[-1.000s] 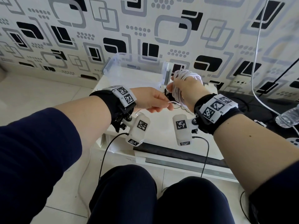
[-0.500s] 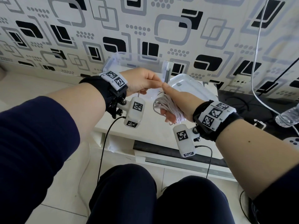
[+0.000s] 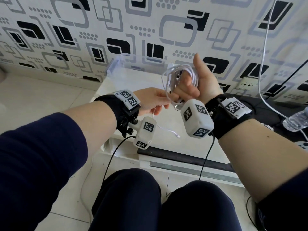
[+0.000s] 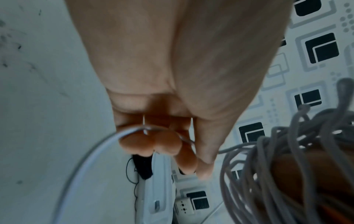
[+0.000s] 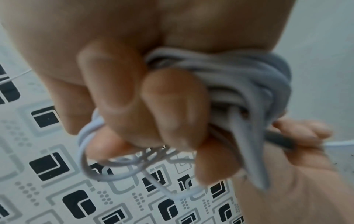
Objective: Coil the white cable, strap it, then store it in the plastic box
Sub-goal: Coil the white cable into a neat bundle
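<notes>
A low white table [image 3: 166,130] stands against a wall papered with black and grey rounded squares [image 3: 175,30], on a floor of pale tiles [image 3: 41,94]; the person sits before it, dark trouser knees at the bottom of the head view. On the far side of the table, against the wall, sits the clear plastic box [image 3: 133,67], open at the top. At the right lie a black mat with a clear bottle [image 3: 296,120] on it, a thin white wire hanging down the wall above it, and a wall socket [image 3: 246,83] low on the paper. The right hand [image 3: 200,84] is raised palm toward the person, thumb up, its grip closed round the coiled white cable [image 3: 176,80], held above the table in front of the box. The left hand [image 3: 153,100] is just beside it and lower, its grip pinching a loose strand of the cable, whose free end with a small plug [image 3: 177,135] trails down over the table. The right wrist view shows what the head view hides: the loops bunched tight under curled fingers [image 5: 172,109], and a dark strip between the left fingertips, too blurred to name. The left wrist view shows the strand crossing the left fingertips [image 4: 166,144] and a white lid-like piece on the table beyond.
</notes>
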